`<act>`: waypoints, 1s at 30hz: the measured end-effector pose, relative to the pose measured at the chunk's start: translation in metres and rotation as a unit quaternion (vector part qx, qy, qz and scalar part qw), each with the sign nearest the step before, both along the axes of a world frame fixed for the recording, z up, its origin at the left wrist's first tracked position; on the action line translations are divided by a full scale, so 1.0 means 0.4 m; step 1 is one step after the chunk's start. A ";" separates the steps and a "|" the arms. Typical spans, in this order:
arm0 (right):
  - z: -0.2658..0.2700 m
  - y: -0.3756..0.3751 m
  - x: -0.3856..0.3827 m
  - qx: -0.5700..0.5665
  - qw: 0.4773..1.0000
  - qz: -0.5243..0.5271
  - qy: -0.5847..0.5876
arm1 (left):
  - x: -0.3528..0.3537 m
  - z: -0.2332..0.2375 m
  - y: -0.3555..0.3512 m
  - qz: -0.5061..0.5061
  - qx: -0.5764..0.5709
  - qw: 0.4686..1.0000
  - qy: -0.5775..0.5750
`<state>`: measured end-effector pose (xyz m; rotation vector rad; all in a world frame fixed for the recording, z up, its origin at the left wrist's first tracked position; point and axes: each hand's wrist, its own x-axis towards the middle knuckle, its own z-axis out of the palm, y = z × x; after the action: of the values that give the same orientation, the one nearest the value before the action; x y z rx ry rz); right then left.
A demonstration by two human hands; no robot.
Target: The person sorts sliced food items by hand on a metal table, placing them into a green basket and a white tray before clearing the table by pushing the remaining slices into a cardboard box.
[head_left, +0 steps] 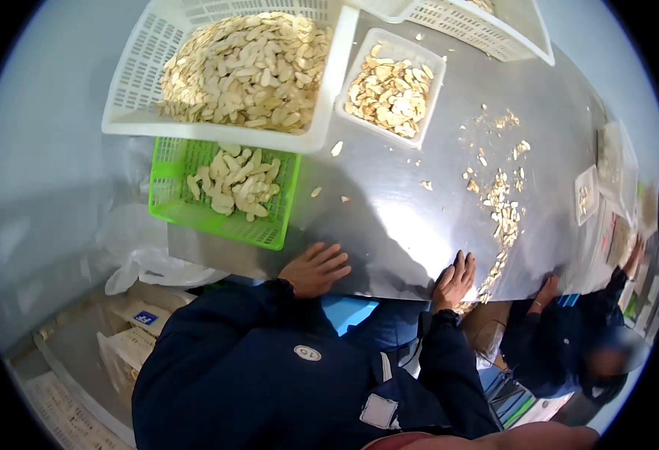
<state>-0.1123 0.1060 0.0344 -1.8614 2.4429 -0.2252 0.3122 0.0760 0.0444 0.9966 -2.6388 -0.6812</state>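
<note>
My left hand [316, 270] lies flat on the front edge of the metal table [389, 262], fingers spread, just right of a green basket [288, 202] holding pale slices [238, 180]. Farther right, my right hand [454, 282] rests on the same edge with its fingers stretched out and nothing in it. Close beside it, a strip of loose slices and crumbs [503, 217] runs away from the table edge. A small white tray [435, 75] of browner slices stands at the back middle, beside a large white crate [123, 90] heaped with pale slices.
Another white crate [487, 34] stands at the back. On the right, a co-worker [547, 341] has a hand [548, 289] at the table edge, near a small tray [586, 196] and a clear container [616, 161]. Plastic bags [153, 262] hang at left.
</note>
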 end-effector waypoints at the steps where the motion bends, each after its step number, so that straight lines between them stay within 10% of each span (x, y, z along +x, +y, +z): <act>1: 0.003 -0.004 0.007 -0.026 1.000 -0.007 -0.001 | -0.001 -0.009 0.001 -0.002 0.009 1.000 -0.007; 30: 0.030 -0.013 0.016 0.019 0.997 -0.063 -0.048 | 0.008 -0.044 0.034 -0.017 0.007 0.997 -0.079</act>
<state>-0.1057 0.1009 0.0462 -1.6434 2.4823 -0.2656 0.3152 0.0898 0.0268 1.0517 -2.7959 -0.6547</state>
